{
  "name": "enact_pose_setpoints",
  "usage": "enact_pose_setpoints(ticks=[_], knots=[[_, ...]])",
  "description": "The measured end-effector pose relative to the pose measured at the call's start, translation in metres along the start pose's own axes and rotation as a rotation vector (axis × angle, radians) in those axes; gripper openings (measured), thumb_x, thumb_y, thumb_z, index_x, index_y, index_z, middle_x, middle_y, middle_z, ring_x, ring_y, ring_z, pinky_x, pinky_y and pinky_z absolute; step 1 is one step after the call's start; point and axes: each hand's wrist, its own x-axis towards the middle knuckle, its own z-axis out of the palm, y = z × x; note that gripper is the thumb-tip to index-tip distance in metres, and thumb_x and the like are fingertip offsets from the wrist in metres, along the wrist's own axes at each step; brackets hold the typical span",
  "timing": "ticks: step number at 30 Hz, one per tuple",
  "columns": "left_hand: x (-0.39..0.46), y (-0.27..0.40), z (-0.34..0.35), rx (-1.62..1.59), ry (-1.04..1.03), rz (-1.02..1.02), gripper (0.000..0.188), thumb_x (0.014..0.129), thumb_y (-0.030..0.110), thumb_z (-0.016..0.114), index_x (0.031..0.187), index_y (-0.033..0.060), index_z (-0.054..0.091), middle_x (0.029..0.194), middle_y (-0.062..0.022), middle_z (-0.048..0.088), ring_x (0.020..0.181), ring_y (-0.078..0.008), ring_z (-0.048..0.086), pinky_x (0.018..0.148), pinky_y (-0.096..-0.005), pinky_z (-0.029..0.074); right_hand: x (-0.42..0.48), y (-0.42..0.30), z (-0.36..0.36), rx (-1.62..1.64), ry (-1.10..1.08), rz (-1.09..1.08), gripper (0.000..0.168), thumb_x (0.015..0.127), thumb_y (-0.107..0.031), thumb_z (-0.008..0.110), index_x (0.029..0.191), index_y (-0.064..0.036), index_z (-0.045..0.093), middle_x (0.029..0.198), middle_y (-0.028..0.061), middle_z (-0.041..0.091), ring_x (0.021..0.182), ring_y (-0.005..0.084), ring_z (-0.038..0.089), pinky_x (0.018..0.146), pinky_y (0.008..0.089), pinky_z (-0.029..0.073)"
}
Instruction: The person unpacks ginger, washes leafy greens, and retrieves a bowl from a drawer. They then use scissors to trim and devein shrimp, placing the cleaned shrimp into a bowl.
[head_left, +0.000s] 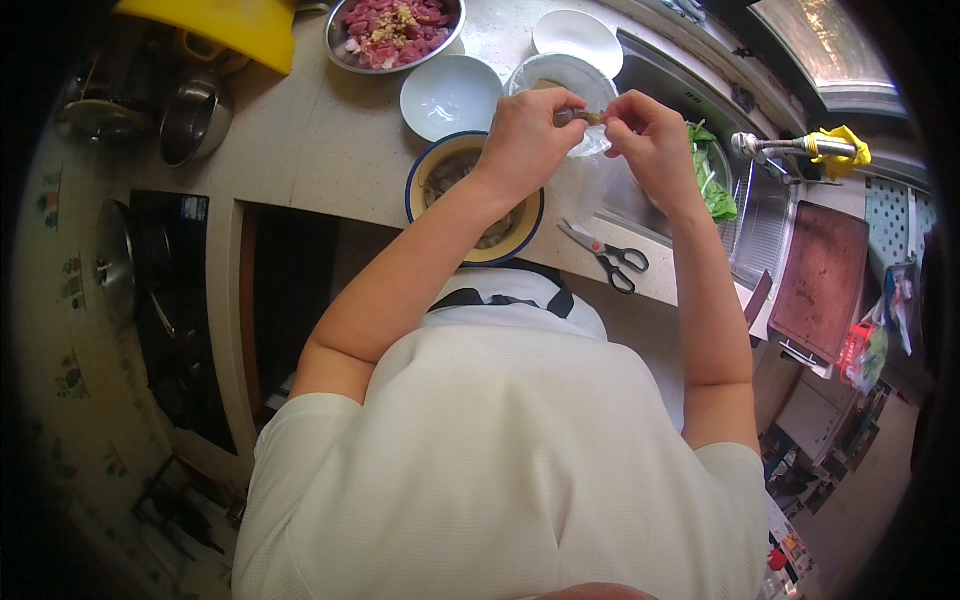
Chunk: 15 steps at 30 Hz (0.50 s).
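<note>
My left hand (529, 139) holds a small greyish-brown shrimp (571, 116) over a bowl lined with clear plastic (555, 71). The fingertips of my right hand (646, 135) pinch the shrimp's yellowish end. Below my left wrist, a blue-rimmed yellow enamel bowl (420, 214) holds several grey shrimp (454, 174), partly hidden by my forearm. A white bowl (450, 97) with a wet inside stands left of the lined bowl, and another white dish (579, 41) stands behind it. Kitchen scissors with black handles (606, 255) lie near the counter's front edge, their blades a little apart.
A steel bowl of cut raw meat (395, 34) stands at the back. To the right are a sink (637, 187), leafy greens (709, 176) in a bowl, a faucet (787, 144) and a brown cutting board (821, 277). A steel pot (196, 124) and a black hob (176, 300) are left.
</note>
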Motion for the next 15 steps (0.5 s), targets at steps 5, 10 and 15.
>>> enact_pose_setpoints(ticks=[5,10,15], knots=[[0.002,-0.007,0.001,-0.148,-0.026,-0.076,0.025,0.079,0.013,0.070,0.101,-0.0008,0.070,0.083,-0.0122,0.071,0.071,-0.0153,0.067,0.066,-0.0263,0.052,0.003,0.004,-0.005,0.419,-0.031,0.184,0.016,0.087,-0.009,0.063,0.092,0.006,0.065,0.078,0.0074,0.066,0.068,0.0115,0.063,0.066,0.0258,0.056],[0.005,-0.019,0.005,-0.401,-0.043,-0.168,0.027,0.077,0.012,0.071,0.101,-0.0024,0.069,0.082,-0.0124,0.071,0.071,-0.0140,0.067,0.066,-0.0258,0.051,0.003,0.007,-0.007,0.639,-0.064,0.251,0.018,0.088,-0.008,0.063,0.098,0.007,0.065,0.085,0.0094,0.066,0.073,0.0123,0.063,0.071,0.0276,0.057],[0.006,-0.009,-0.001,-0.461,-0.108,-0.251,0.027,0.082,0.004,0.070,0.106,-0.0065,0.066,0.089,-0.0094,0.069,0.076,-0.0116,0.066,0.068,-0.0215,0.052,0.002,0.005,-0.006,0.312,-0.022,0.123,0.016,0.087,-0.007,0.063,0.099,0.003,0.067,0.088,0.0088,0.066,0.076,0.0129,0.063,0.071,0.0273,0.055]])
